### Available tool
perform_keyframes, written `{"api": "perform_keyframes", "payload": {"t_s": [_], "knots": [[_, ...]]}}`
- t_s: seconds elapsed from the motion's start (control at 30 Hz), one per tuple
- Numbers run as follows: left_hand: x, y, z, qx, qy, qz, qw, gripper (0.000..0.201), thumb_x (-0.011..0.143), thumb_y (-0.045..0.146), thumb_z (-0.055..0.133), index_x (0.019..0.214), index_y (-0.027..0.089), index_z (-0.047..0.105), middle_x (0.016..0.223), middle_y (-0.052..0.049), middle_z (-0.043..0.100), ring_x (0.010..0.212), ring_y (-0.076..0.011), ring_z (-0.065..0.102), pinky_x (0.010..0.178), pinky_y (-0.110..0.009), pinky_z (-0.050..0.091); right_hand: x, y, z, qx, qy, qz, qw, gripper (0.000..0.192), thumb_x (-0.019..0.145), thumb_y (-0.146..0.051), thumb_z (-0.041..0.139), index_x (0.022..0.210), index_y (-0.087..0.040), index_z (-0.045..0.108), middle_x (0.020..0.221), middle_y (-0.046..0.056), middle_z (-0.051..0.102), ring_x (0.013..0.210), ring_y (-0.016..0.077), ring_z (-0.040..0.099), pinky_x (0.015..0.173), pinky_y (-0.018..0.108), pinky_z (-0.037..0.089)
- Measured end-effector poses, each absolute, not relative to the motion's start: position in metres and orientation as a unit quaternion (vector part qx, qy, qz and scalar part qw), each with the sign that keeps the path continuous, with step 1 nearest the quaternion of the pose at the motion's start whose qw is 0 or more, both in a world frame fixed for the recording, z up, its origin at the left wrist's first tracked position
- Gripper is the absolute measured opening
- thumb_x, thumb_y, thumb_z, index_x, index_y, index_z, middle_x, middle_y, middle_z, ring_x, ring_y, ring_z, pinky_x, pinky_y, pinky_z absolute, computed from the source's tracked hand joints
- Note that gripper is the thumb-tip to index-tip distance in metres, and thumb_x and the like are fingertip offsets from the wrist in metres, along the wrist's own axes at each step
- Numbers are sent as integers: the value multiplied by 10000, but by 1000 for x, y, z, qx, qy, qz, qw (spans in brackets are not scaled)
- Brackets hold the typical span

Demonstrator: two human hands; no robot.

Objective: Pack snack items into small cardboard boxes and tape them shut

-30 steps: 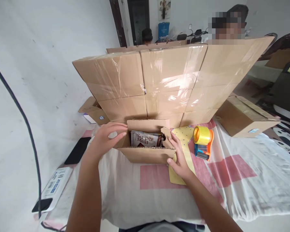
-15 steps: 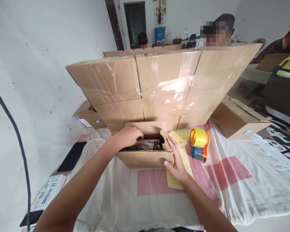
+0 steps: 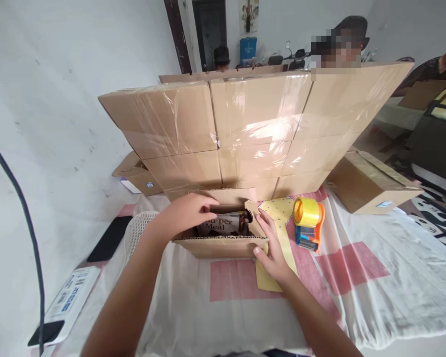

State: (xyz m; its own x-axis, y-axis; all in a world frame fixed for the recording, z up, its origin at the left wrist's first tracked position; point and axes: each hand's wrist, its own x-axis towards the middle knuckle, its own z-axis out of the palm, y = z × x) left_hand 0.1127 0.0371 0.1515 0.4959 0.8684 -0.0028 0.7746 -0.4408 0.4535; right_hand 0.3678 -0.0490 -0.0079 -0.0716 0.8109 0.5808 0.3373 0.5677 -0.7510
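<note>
From my head camera, my left hand (image 3: 188,214) lies open-palmed over the left flap of the small open carton (image 3: 223,243), fingers reaching in above the packet (image 3: 223,224) inside. My right hand (image 3: 271,248) presses flat, gripping nothing, against the carton's right corner, beside the tape dispenser (image 3: 307,223) on the cloth-covered table (image 3: 357,287).

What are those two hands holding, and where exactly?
Both hold the open cardboard box: the left hand lies over its left top edge, the right hand presses its right side flap.

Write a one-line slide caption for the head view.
Left hand reaches into an open box holding a packet; right hand steadies its side, tape dispenser beside it.
</note>
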Motion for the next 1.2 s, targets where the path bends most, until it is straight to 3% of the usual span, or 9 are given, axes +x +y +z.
{"api": "perform_keyframes", "payload": {"t_s": [0.17,0.37,0.53,0.67,0.77,0.87,0.97,1.07,1.2], "knots": [[67,-4,104,580,686,415,149,615,934,641,522,1425,272,548,1356,-99,638,1217,-300,617,1004,-458,497,370,-50,-8,-431,-680,235,544,555,1033,-614,285,1475,-350,492,1646,52,271,1530,336,271,1234,585,280],[54,-46,27,726,412,452,314,981,820,878,345,1600,286,291,1490,-150,557,1424,-350,474,1209,-541,315,369,-50,1,-443,-662,256,548,603,1025,-657,187,1345,-333,582,1645,41,317,1529,330,281,1231,590,263],[68,-46,31,668,518,458,275,634,961,569,553,1506,275,418,1224,-115,721,1355,-306,549,1129,-516,416,369,-50,11,-407,-672,285,550,652,968,-764,213,1203,-297,602,1691,31,256,1576,328,168,1271,574,159],[86,-29,37,605,604,475,207,487,938,403,583,1383,225,492,1441,-179,514,1283,-303,573,901,-434,566,370,-43,11,-408,-648,345,544,368,986,-583,521,1271,-350,504,1719,6,166,1593,267,116,1284,543,146],[95,-18,49,660,591,437,153,638,907,281,557,1505,241,340,1644,-174,219,1484,-329,345,1034,-496,507,372,-30,14,-411,-637,367,539,705,953,-413,650,1519,-435,230,1728,33,107,1592,233,130,1278,547,162],[99,-12,70,728,570,370,88,780,868,148,505,1580,277,213,1702,-113,147,1569,-322,158,1220,-604,253,377,-13,21,-391,-661,368,524,956,928,-400,674,1595,-447,-10,1720,56,132,1586,235,158,1270,560,165],[103,-11,85,780,544,304,58,793,838,55,419,1579,281,251,1651,-96,328,1539,-290,276,1228,-615,195,383,-5,26,-399,-687,325,513,815,932,-404,656,1594,-408,179,1614,76,360,1523,263,311,1249,559,220],[110,-18,84,826,507,236,61,613,891,43,334,1402,324,523,1432,-23,617,1380,-221,523,1234,-596,172,388,-9,27,-413,-731,249,483,368,987,-405,566,1350,-342,574,1451,79,507,1420,282,416,1211,548,280],[124,-33,67,825,519,222,24,366,1015,334,439,1333,279,612,1457,-57,604,1394,-271,517,1241,-590,187,389,-16,25,-413,-757,196,466,262,1019,-420,497,1180,-284,652,1492,96,478,1428,308,386,1190,562,282]]}}
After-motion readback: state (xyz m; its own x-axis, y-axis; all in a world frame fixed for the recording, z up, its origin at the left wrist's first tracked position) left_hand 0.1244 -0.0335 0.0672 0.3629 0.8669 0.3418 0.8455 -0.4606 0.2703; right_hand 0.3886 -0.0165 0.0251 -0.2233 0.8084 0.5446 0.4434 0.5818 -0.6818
